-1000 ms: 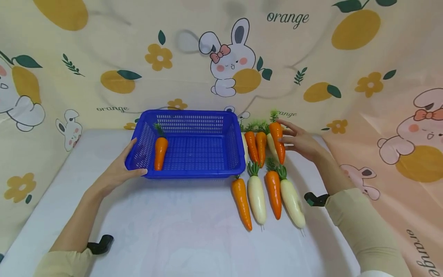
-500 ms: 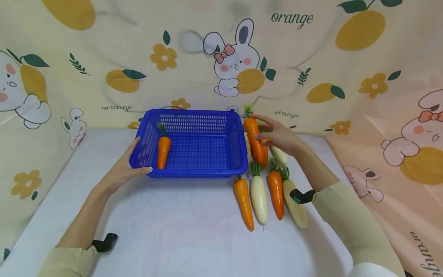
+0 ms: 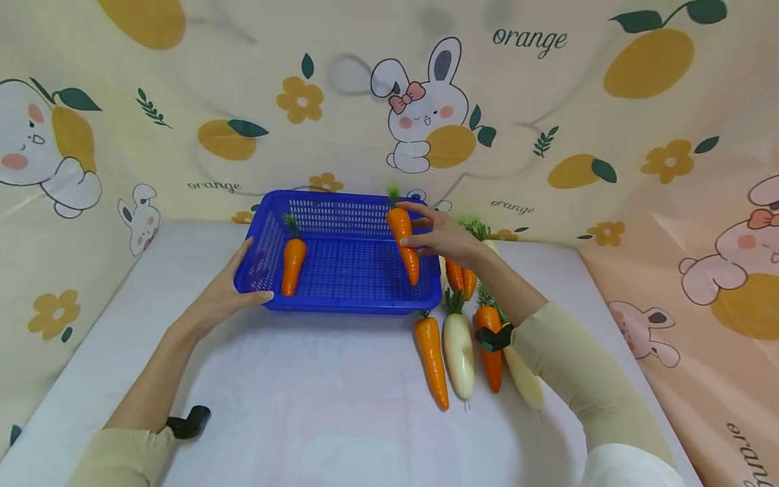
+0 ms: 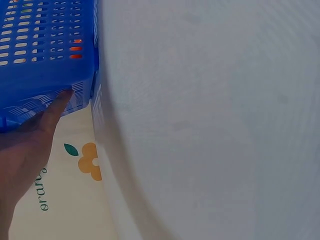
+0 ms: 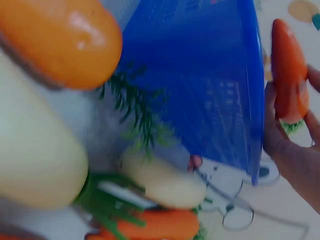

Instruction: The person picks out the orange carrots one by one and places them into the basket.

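A blue plastic basket (image 3: 347,306) stands at the back of the table. My left hand (image 3: 222,297) holds its left end, with the thumb at the front corner and the fingers along the outer side. Most of those fingers are hidden in the head view. My right hand (image 3: 447,237) grips a carrot (image 3: 403,237) by its side, above the right part of the basket, leafy top up and tip down. The right wrist view also shows this carrot (image 5: 289,67) between fingers and thumb. Another carrot (image 3: 293,264) lies inside the basket at the left.
To the right of the basket lie carrots (image 3: 431,362) and white radishes (image 3: 459,355) in two rows. The back row is partly hidden by my right forearm. A printed cloth (image 3: 341,149) hangs behind the table (image 3: 292,399).
My right hand has carried the carrot left from the back row, past the basket's right rim, to over the basket. The left hand has kept its place on the basket.
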`<control>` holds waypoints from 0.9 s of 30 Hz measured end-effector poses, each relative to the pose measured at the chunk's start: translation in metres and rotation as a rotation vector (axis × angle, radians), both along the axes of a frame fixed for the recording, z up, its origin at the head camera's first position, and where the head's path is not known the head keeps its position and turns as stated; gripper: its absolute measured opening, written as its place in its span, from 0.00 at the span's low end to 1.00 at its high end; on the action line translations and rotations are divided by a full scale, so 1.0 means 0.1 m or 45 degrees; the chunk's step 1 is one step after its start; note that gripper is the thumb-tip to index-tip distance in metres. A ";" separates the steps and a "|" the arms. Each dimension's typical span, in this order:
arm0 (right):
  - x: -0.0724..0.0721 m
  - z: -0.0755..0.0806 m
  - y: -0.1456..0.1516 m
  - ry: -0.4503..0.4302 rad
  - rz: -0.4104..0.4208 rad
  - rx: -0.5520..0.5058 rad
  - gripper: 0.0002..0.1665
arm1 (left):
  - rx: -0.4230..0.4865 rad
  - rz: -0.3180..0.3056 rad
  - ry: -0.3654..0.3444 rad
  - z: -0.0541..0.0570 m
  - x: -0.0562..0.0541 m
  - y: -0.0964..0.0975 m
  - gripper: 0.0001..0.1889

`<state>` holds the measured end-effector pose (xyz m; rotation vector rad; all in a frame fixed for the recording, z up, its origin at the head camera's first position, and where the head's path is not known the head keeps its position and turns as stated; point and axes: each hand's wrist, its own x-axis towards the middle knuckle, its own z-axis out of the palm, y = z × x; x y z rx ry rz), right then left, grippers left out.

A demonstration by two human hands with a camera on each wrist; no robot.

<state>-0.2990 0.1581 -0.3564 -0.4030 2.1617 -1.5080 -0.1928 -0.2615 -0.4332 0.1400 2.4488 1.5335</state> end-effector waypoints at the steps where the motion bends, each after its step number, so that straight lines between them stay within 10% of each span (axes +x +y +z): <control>1: 0.00 -0.01 -0.05 0.003 0.005 0.008 0.43 | -0.006 -0.001 -0.002 0.00 -0.01 0.00 0.59; 27: -0.08 -0.43 -1.33 -0.028 0.030 0.079 0.46 | 0.022 0.006 0.004 0.03 0.01 0.03 0.59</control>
